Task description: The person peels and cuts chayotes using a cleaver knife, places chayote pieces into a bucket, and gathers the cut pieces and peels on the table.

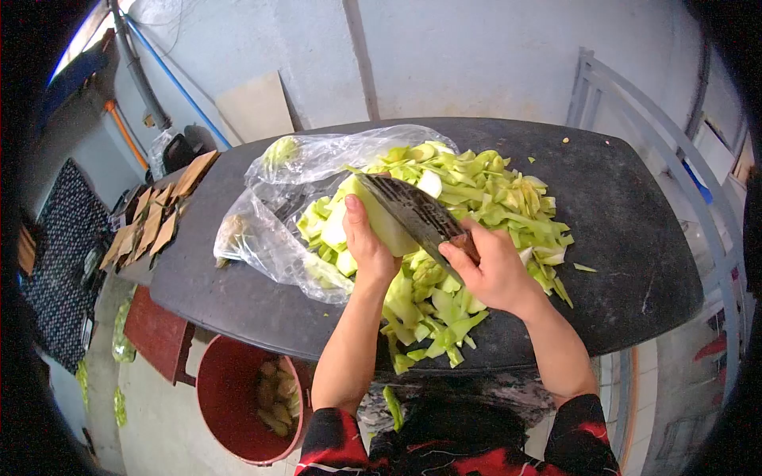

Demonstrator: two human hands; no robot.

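The fingers of the left hand (369, 244) grasp a pale-green peeled vegetable chunk (387, 225), raised over the middle of the dark grey, round-cornered table (635, 246). The right hand (500, 271) has its fingers wrapped around the brown handle of a broad, dark-bladed metal cleaver (417, 213), its blade slanting along the chunk's right side; whether they touch is unclear. Below spreads a loose heap of light-green vegetable pieces (496, 190), partly on a crumpled clear plastic bag (266, 238).
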